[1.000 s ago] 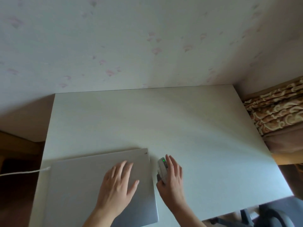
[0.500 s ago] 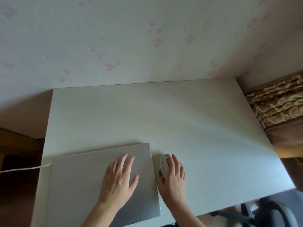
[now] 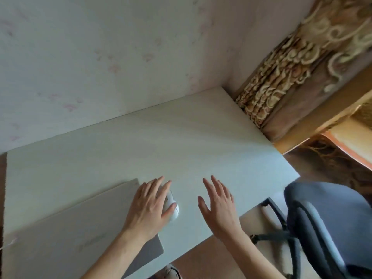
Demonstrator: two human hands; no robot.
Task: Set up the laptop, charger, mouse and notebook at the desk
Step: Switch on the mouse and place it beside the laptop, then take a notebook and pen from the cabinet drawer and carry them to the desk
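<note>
The closed silver laptop [image 3: 70, 228] lies at the desk's near left corner. A white mouse [image 3: 172, 209] sits just right of it on the white desk [image 3: 181, 137]. My left hand [image 3: 148, 208] lies flat across the laptop's right edge, fingers apart, with thumb and forefinger resting on the mouse and partly hiding it. My right hand [image 3: 218, 206] hovers open over bare desk to the right of the mouse, touching nothing. A bit of the white charger cable [image 3: 7, 245] shows at the laptop's left edge. No notebook is in view.
A grey office chair [image 3: 322, 218] stands right of the desk's near corner. A patterned brown curtain [image 3: 281, 81] hangs beside the desk's far right edge. The wall runs along the back of the desk.
My right hand has let go of the mouse and moved right, fingers spread. My left hand has slid from the laptop lid onto the mouse. The view has swung to the right.
</note>
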